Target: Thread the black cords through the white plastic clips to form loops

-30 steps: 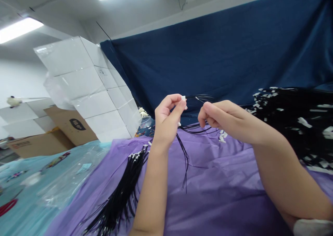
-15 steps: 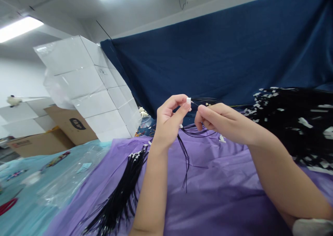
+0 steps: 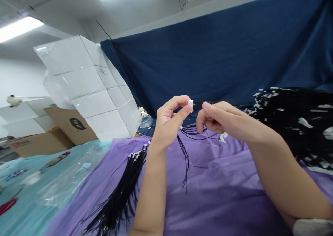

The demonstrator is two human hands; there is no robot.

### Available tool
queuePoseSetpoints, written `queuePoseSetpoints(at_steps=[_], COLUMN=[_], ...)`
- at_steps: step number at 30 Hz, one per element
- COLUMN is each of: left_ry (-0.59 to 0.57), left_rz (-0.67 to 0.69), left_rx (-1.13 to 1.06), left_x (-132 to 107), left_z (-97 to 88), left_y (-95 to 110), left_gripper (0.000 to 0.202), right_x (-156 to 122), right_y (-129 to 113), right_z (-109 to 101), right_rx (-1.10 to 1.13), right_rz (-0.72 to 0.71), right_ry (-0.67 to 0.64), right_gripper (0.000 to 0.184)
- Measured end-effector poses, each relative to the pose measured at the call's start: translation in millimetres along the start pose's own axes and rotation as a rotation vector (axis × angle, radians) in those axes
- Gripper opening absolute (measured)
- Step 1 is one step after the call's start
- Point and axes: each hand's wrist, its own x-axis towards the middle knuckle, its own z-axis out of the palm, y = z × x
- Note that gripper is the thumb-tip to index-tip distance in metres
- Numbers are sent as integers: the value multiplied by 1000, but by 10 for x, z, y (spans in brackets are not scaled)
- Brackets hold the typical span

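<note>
My left hand [image 3: 171, 119] is closed, pinching a small white tag [image 3: 190, 103] between thumb and forefinger. Thin black cords [image 3: 199, 101] run from the tag toward the right, passing at and behind my right hand. More cords [image 3: 185, 156] hang down below my left palm, with another white tag [image 3: 181, 127] at their upper part. My right hand [image 3: 225, 119] is closed too, thumb against curled forefinger, a short gap from the tag. It appears to pinch a black cord, though its fingers mostly hide the grip.
On the purple cloth [image 3: 208, 194], a bundle of black cords [image 3: 117, 194] with white ends lies at left. A large heap of tagged black cords [image 3: 299, 125] sits at right. White tag scraps [image 3: 222, 137] lie beyond my right hand. Stacked white boxes [image 3: 96, 90] stand back left.
The white tag and my left fingertips have shifted slightly right. My right hand has moved a little to the right, and the cords between the hands look straighter.
</note>
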Motion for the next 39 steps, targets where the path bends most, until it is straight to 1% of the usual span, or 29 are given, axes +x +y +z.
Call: queuePoseSetpoints(at_steps=[6,11,15,20,26,32,39], left_ry=[-17,-84,-106,-105,-128,-163,-168], left_rz=[17,53,91,94,82,73,68], left_rx=[69,85,76,104,79,30,7], left_x=[-20,-11,6,3,-15,-15,-4], left_z=[-37,-74,-97,-105,-110,-86,-73], left_y=[33,10,-22,-10,-3,0,-11], left_gripper=[17,14,14,13,11,9,10], right_x=[17,24,12,12,12,5,11], right_y=[31,33,28,36,29,19,29], right_z=[-9,-20,8,58,88,102,97], right_rx=[66,110,35,-30,-54,-95,-143], right_rz=[18,20,20,-9,-53,-133,-200], right_ry=[-60,-125,-43,30,47,94,83], right_gripper=[60,62,59,57,53,51,48])
